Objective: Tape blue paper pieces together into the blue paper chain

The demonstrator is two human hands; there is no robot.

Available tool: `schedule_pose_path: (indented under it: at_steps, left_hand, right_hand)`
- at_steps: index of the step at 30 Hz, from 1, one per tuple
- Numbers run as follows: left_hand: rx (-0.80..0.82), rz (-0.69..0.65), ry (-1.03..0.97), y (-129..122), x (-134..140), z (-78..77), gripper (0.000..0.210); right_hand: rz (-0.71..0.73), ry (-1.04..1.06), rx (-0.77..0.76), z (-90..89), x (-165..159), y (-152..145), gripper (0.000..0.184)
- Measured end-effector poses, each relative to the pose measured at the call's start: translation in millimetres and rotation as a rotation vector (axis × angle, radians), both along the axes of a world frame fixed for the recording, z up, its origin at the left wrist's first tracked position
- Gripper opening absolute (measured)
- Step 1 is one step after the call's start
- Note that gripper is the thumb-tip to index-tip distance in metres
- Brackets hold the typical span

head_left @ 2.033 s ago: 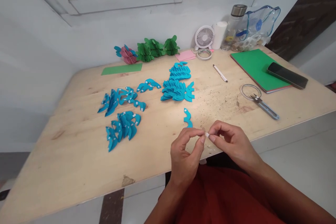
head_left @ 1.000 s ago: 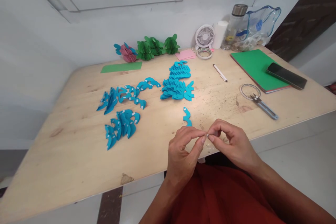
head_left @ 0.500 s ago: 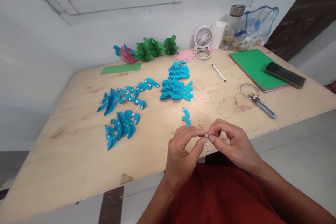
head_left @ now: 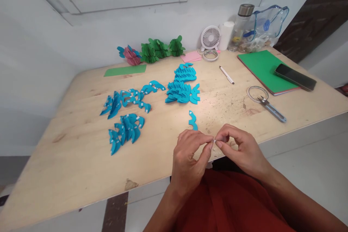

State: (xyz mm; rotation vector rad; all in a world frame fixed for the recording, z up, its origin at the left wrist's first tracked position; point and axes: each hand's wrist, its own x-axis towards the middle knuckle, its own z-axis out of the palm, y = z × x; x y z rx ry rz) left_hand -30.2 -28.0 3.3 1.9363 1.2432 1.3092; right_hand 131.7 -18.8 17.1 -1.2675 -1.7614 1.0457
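My left hand (head_left: 192,152) and my right hand (head_left: 239,146) meet at the table's front edge, thumb and forefinger of each pinched on a tiny white piece of tape (head_left: 214,140). Fingertips cover most of it. Just beyond my left hand lies a wavy blue paper strip (head_left: 193,119) with a white patch at its upper end. Farther back are stacks of cut blue paper (head_left: 178,92). To the left, more blue paper pieces (head_left: 126,128) carry small white patches.
Thread snips (head_left: 273,110) rest against a tape roll (head_left: 257,94) on the right. Behind them are a phone (head_left: 295,77) on green paper (head_left: 265,69) and a pen (head_left: 226,75). Folded green paper shapes (head_left: 159,49), a small fan (head_left: 210,38) and a bottle (head_left: 240,29) line the wall.
The fingertips have shifted slightly around the tape piece, and less of it shows between them. Everything on the table stays where it was.
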Motion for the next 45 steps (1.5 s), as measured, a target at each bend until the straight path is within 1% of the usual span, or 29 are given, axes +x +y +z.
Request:
schedule_pose_path:
  at_steps: [8, 16, 20, 25, 27, 31, 37, 41, 45]
  left_hand:
    - [-0.073, -0.018, -0.061, -1, -2, -0.6, 0.013]
    - [-0.103, -0.009, -0.083, -1, -3, 1.0, 0.011]
    - [-0.123, 0.011, -0.073, -2, -1, 1.0, 0.009]
    - [-0.155, 0.062, -0.068, -5, 2, 2.0, 0.007]
    - [-0.196, 0.081, -0.075, -6, 4, 2.3, 0.009]
    - [-0.329, 0.104, -0.132, -8, 6, 1.5, 0.010]
    - [-0.511, 0.093, -0.338, -6, 10, 0.4, 0.010]
    - [-0.565, 0.087, -0.426, -6, 10, -2.0, 0.007]
    - [-0.585, 0.086, -0.457, -6, 9, -4.2, 0.005]
  right_hand:
    - [-0.001, -0.018, -0.016, 0.3, -2, 1, 0.012]
    - [0.008, -0.048, 0.024, 0.2, -1, 0, 0.012]
    - [-0.006, -0.093, 0.121, -0.3, -2, -3, 0.012]
    - [-0.011, -0.176, 0.308, -3.7, -3, -5, 0.011]
    - [-0.014, -0.213, 0.365, -5.5, -4, -6, 0.012]
    - [-0.008, -0.271, 0.441, -7.8, -5, -6, 0.012]
    - [-0.016, -0.338, 0.544, -9.1, -7, -7, 0.012]
    - [-0.023, -0.361, 0.553, -10.2, -7, -7, 0.013]
    - [-0.009, -0.330, 0.505, -10.4, -7, -7, 0.012]
